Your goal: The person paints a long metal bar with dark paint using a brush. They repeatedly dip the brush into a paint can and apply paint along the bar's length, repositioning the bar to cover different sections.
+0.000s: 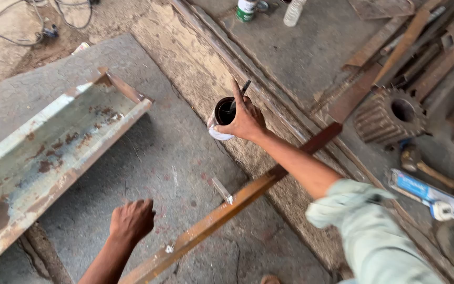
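My right hand (246,120) grips the rim of a small open can (220,118) with dark liquid inside, held above the concrete floor. A thin brush handle (241,91) sticks up out of the can beside my fingers. My left hand (131,221) hangs low at the bottom with its fingers curled in and nothing visible in it. It is just left of a long rusty orange-brown steel bar (211,220) that runs diagonally under my right arm.
A rusty pale-painted steel channel (43,152) lies at the left. A large rusted gear (390,115), scrap steel strips (405,47), a hammer (421,165) and a blue-and-white tube (432,197) sit at the right. A bottle (293,11) and a can (246,9) stand at the top.
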